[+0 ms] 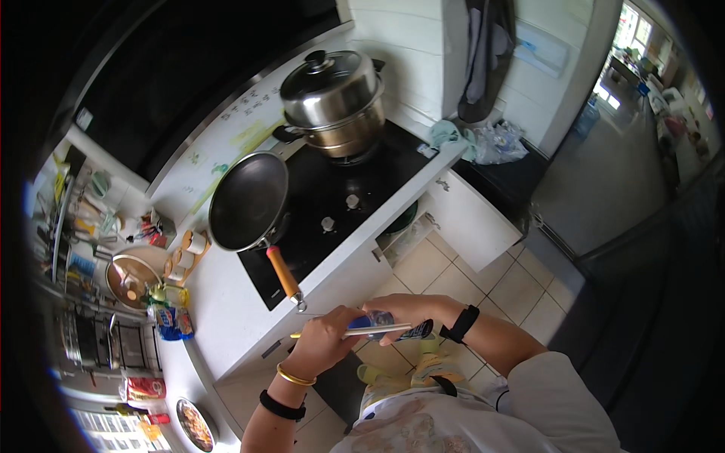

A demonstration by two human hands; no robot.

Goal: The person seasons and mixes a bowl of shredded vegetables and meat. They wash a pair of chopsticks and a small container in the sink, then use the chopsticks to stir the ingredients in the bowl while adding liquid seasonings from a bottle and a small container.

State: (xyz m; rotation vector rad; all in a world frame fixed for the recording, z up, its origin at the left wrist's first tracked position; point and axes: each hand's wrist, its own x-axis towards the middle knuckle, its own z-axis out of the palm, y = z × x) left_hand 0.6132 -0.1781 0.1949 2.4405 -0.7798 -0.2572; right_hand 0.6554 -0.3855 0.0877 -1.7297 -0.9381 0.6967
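My left hand (328,337), wearing a gold bangle, grips a pair of light chopsticks (376,329) and is at the blue cap (359,323) of a clear bottle with a dark label (416,330). Around the bottle's body my right hand (396,310) is closed. Whether the cap is loose cannot be told. Beyond my hands, a dark wok (249,201) with a wooden handle (283,272) rests tilted on the left of the black gas hob (317,243). A lidded steel steamer pot (340,113) stands on the far burner.
On the white counter (221,306) are spice jars (184,257), a glass lid (131,280) and a blue packet (174,324). A dish of food (195,426) lies at the lower left. Below the hob a cabinet door (476,221) hangs open. A crumpled plastic bag (498,142) lies right of the hob.
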